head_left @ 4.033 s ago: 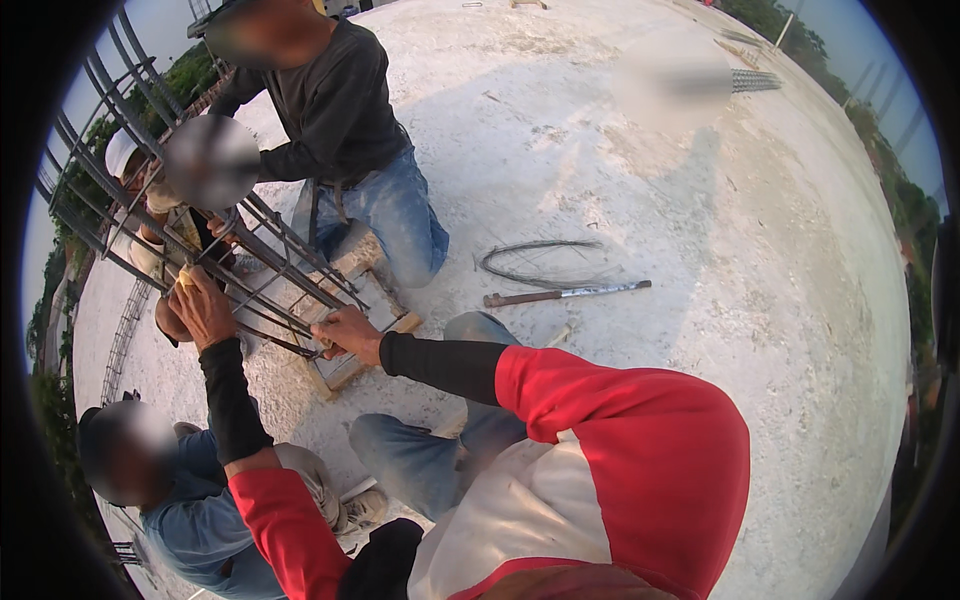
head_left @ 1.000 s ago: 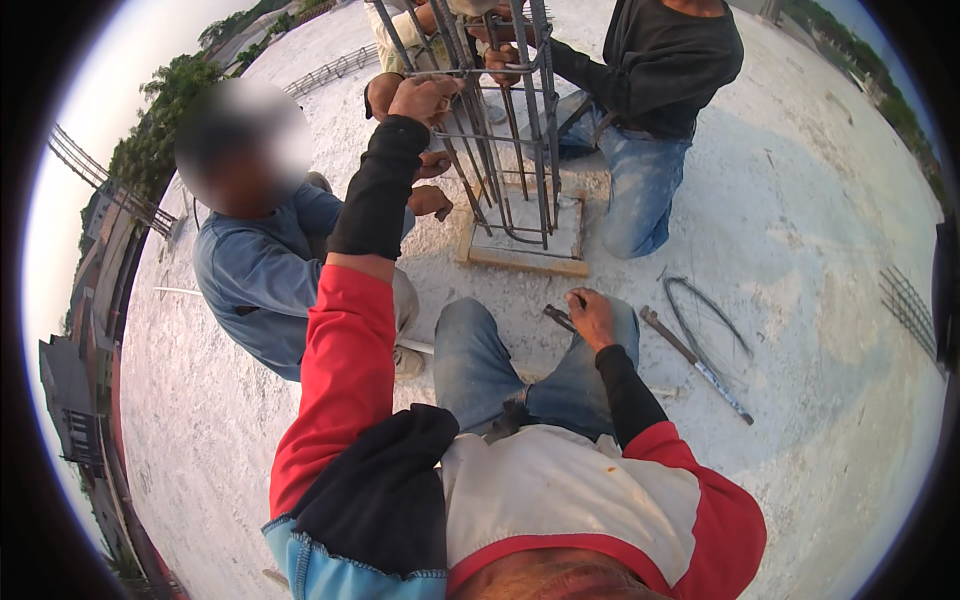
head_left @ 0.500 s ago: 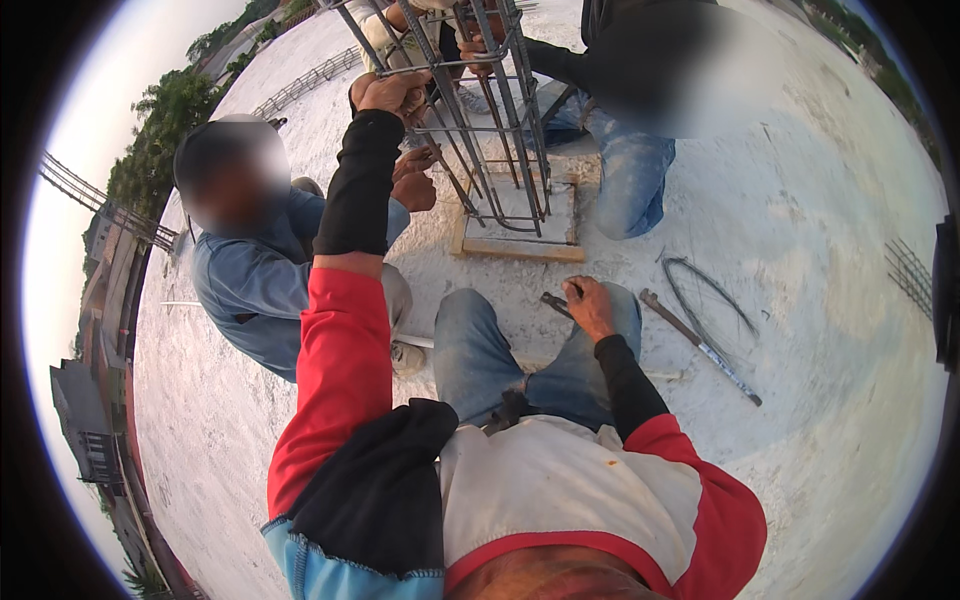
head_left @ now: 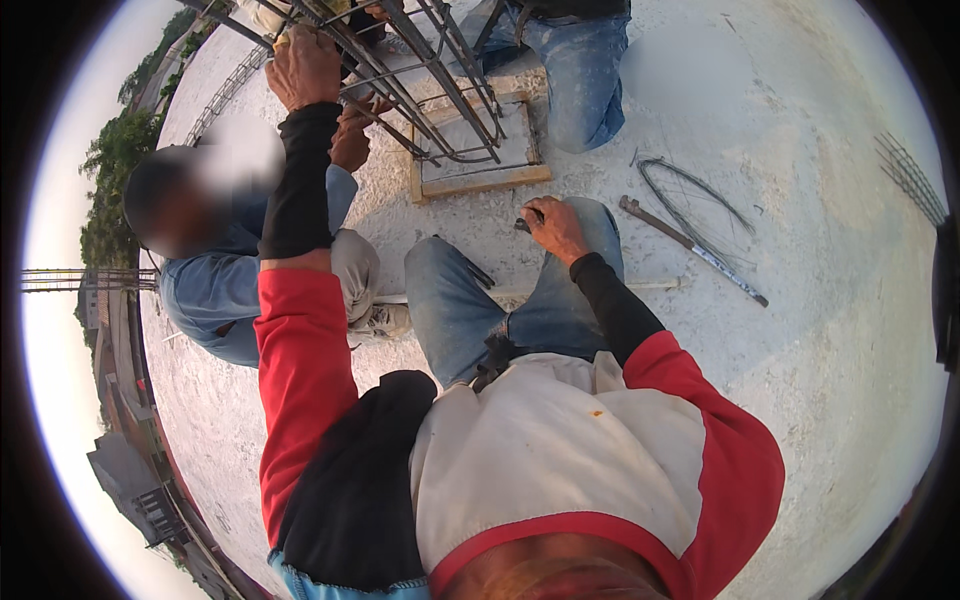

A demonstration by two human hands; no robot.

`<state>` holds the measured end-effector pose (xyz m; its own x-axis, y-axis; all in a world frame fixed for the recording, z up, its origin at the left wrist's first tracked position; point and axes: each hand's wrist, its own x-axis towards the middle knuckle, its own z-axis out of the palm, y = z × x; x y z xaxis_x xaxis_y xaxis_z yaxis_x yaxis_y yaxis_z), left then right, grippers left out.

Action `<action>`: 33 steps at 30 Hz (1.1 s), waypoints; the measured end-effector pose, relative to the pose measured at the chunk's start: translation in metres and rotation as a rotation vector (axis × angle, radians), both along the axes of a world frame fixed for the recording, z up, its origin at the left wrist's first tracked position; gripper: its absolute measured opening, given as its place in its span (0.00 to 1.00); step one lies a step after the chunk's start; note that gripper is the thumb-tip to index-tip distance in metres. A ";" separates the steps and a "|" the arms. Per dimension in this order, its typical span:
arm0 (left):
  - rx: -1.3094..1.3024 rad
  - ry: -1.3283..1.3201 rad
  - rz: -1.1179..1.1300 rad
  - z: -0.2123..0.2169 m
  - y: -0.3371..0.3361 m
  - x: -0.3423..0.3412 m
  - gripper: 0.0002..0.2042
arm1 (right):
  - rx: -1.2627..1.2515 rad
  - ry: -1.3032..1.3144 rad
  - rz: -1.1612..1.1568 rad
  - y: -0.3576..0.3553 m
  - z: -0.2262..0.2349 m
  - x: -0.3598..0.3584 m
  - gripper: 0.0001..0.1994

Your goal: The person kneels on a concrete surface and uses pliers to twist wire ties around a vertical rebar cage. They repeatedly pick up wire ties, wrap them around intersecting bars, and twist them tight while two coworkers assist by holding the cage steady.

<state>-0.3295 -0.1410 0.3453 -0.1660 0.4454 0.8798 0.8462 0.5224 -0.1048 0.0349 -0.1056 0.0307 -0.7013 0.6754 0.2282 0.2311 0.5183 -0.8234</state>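
My left hand (head_left: 305, 68) is raised at the upper left, its fingers closed round a bar of a steel rebar column cage (head_left: 428, 75). The cage slants up to the left, and its upper part leaves the view. My right hand (head_left: 557, 228) rests on my right knee, closed on a dark metal hand tool (head_left: 522, 224) that looks like pincers; the fingers hide most of it. Below the cage lies a wooden frame (head_left: 490, 181) on the slab. A co-worker's hand (head_left: 350, 138) is at the cage bars just below my left hand.
A co-worker (head_left: 215, 290) in blue crouches at my left. Another person's jeans-clad knee (head_left: 580, 95) is beyond the frame. Right of my knee lie a loop of thin wire (head_left: 690, 190) and a metal bar (head_left: 695, 250). A thin rod (head_left: 640, 285) passes behind my legs.
The view has shifted, so the cage and frame appear farther up and left, with the cage more slanted. My left hand keeps its grip on the cage; my right hand stays at my knee.
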 end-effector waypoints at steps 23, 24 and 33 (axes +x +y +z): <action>0.130 -1.215 -0.228 -0.104 -0.166 0.095 0.11 | 0.061 -0.813 0.036 0.043 -0.209 0.112 0.23; 0.140 -1.253 -0.230 -0.113 -0.173 0.099 0.11 | 0.075 -0.838 0.048 0.044 -0.207 0.111 0.23; 0.065 -1.402 -0.185 -0.163 -0.207 0.121 0.12 | 0.315 -0.899 0.150 0.062 -0.170 0.066 0.24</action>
